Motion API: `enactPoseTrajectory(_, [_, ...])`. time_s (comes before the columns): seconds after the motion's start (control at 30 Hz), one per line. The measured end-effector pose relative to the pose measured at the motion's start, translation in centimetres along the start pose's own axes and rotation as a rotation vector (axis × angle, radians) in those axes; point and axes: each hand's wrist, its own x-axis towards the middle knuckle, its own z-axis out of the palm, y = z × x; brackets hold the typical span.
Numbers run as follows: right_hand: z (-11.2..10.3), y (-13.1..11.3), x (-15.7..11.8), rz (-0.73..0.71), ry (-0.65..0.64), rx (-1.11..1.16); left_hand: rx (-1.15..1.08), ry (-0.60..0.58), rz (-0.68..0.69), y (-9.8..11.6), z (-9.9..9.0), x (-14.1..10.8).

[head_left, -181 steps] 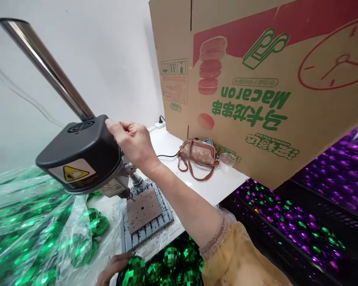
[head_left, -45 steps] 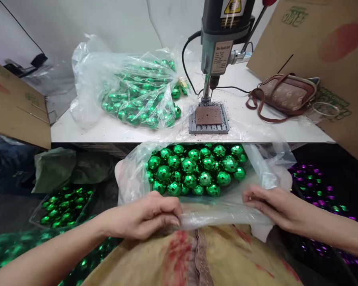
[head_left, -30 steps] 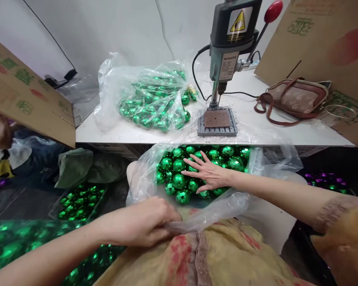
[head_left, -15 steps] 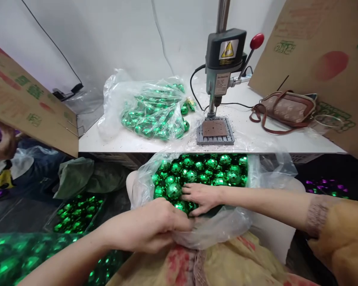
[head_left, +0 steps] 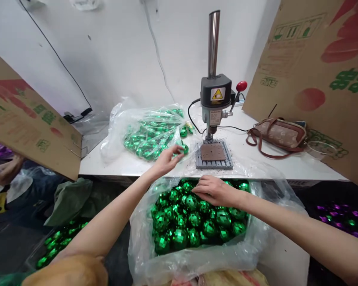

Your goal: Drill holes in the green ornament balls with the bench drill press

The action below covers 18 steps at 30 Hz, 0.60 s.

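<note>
Head view: Green faceted mirror baubles point(head_left: 179, 238) are heaped in an open clear plastic bag point(head_left: 140, 254), which is held low before the person, its near rim cut off by the lower frame edge. The left hand point(head_left: 167, 158) is raised over the table edge, open, with the fingers parted and slightly curled. Its fingertips point(head_left: 179, 147) are placed just beside a second, tied-looking clear bag point(head_left: 116, 139) of the same green baubles; contact cannot be determined through the plastic. The right hand point(head_left: 214, 190) is held over the top of the heap, fingers pressed together and curved downward. Whether a bauble is pinched beneath them cannot be told.

A bench drill press point(head_left: 216, 95) with a red-knobbed lever point(head_left: 241, 85) is mounted over a perforated base plate point(head_left: 213, 153) on the white table point(head_left: 122, 167), with dark swarf scattered around the plate. A patterned handbag point(head_left: 279, 133) is lying to the right. Cardboard sheets point(head_left: 316, 79) are propped at both sides. A forearm of another person point(head_left: 6, 172) is partly hidden behind the left sheet.
</note>
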Motion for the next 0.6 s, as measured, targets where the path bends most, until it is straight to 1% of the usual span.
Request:
enactPoseTrajectory(0.03, [-0.2,0.1,0.1,0.020,0.030,0.018,0.157,0.163,-0.062,-2.0,0.2,2.1])
enactPoseTrajectory(0.07, [-0.2,0.1,0.2,0.036,0.055,0.036,0.279,0.296,-0.166,-4.1,0.2,3.9])
enactPoseTrajectory(0.1, [-0.2,0.1,0.3,0.047,0.076,0.054,0.354,0.419,-0.309,-6.1,-0.1,5.4])
enactPoseTrajectory(0.13, [0.0,0.1,0.3,0.057,0.092,0.070,0.384,0.531,-0.483,-8.0,-0.6,6.6])
enactPoseTrajectory(0.17, [0.2,0.1,0.2,0.065,0.105,0.083,0.377,0.621,-0.657,-9.8,-1.2,7.3])
enactPoseTrajectory(0.2, [0.4,0.1,0.1,0.074,0.115,0.092,0.354,0.687,-0.799,-11.5,-2.0,7.7])
enactPoseTrajectory(0.23, [0.5,0.1,-0.1,0.081,0.123,0.100,0.330,0.732,-0.900,-13.1,-2.9,7.9])
enactPoseTrajectory(0.27, [0.6,0.1,-0.3,0.088,0.129,0.105,0.316,0.764,-0.964,-14.5,-4.0,7.8])
enactPoseTrajectory(0.37, [0.7,-0.3,-1.1,0.102,0.133,0.118,0.357,0.850,-1.023,-17.9,-8.1,7.4])
enactPoseTrajectory(0.43, [0.9,-0.5,-1.5,0.127,0.139,0.126,0.418,0.894,-1.032,-19.4,-11.5,7.3])
enactPoseTrajectory(0.47, [1.2,-0.5,-1.6,0.142,0.144,0.132,0.443,0.888,-1.015,-20.0,-13.2,7.3])
enactPoseTrajectory(0.53, [2.2,-0.4,-1.8,0.140,0.184,0.133,0.442,0.834,-0.924,-20.5,-16.2,7.8])
enactPoseTrajectory(0.57, [3.0,-0.1,-1.9,0.118,0.229,0.123,0.404,0.779,-0.843,-20.6,-17.4,8.2])
enactPoseTrajectory(0.6, [3.9,0.1,-2.0,0.093,0.281,0.106,0.353,0.685,-0.728,-20.7,-18.3,8.7])
